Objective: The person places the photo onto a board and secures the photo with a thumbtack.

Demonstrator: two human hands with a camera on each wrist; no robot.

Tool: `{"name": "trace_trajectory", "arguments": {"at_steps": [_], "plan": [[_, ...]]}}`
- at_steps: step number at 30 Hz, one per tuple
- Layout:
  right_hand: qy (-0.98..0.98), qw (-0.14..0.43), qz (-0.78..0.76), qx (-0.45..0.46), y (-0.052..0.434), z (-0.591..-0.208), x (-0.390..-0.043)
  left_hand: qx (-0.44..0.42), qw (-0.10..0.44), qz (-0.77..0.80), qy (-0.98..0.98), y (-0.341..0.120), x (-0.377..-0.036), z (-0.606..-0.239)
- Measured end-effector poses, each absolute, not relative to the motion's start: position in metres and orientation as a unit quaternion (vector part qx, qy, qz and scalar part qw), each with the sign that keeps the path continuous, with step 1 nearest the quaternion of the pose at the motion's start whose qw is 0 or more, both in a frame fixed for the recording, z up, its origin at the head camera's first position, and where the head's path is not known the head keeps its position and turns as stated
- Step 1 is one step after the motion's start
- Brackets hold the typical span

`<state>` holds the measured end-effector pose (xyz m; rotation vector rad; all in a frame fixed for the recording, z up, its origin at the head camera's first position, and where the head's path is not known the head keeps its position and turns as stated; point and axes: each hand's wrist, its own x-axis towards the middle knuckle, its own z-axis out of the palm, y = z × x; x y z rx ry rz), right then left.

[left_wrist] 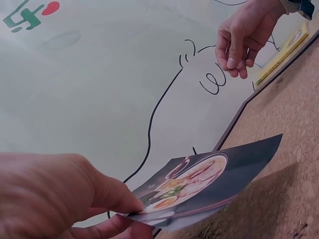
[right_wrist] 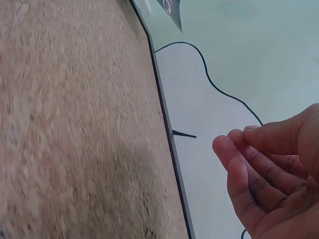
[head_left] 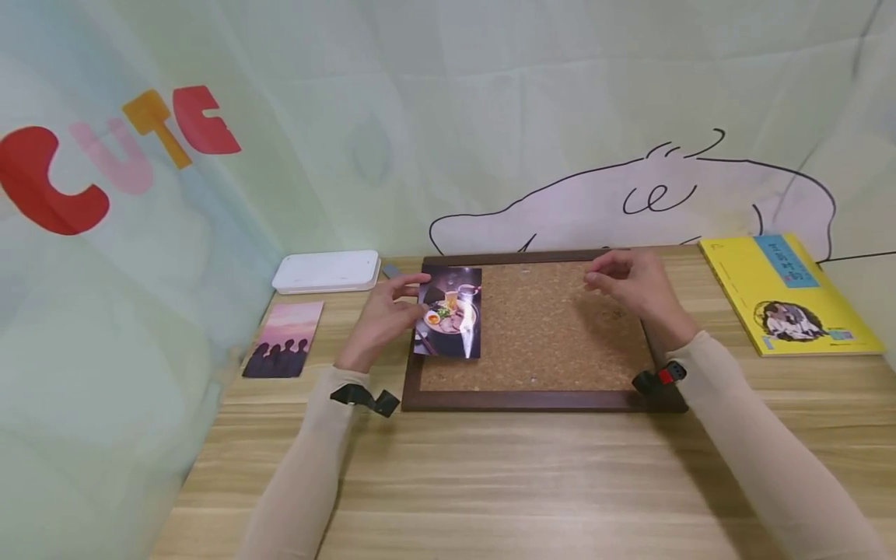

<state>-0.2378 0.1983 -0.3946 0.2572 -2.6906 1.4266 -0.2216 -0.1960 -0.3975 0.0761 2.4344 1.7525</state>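
My left hand (head_left: 385,323) pinches the left edge of a glossy photo card (head_left: 458,334) showing a bowl of ramen. In the left wrist view the photo card (left_wrist: 199,184) is tilted above the cork, its far corner raised and its shadow below. The brown-framed corkboard (head_left: 546,334) lies on the table under both hands. Over its right part hovers my right hand (head_left: 633,284), fingers loosely curled. In the right wrist view the right hand (right_wrist: 274,174) has its thumb near the index fingertip, with nothing visible between them.
A second card (head_left: 285,340), pink with dark silhouettes, lies left of the board. Behind it sits a white case (head_left: 326,271), with a small grey item (head_left: 390,271) beside it. A yellow book (head_left: 791,295) lies at the right. A printed curtain (head_left: 532,117) hangs along the back.
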Motion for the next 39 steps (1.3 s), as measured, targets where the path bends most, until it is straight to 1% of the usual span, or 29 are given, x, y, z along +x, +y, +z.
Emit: {"name": "trace_trajectory", "arguments": {"at_steps": [3,10,22,30,39], "plan": [[-0.877,0.042,0.471,0.083,0.194,-0.396,-0.238,0.029,0.068,0.585,0.807,-0.192,-0.223,-0.398],[-0.872,0.015,0.485,0.059,0.188,-0.399,-0.238,0.022,0.067,0.577,0.814,-0.184,-0.226,-0.399],[-0.868,0.012,0.491,0.072,0.180,-0.398,-0.237,0.039,0.059,0.562,0.824,-0.174,-0.230,-0.406],[-0.865,0.000,0.496,0.079,0.169,-0.393,-0.241,0.050,0.051,0.495,0.866,-0.171,-0.230,-0.416],[-0.861,-0.010,0.501,0.091,0.156,-0.389,-0.245,0.050,0.044,0.479,0.875,-0.168,-0.230,-0.422]]}}
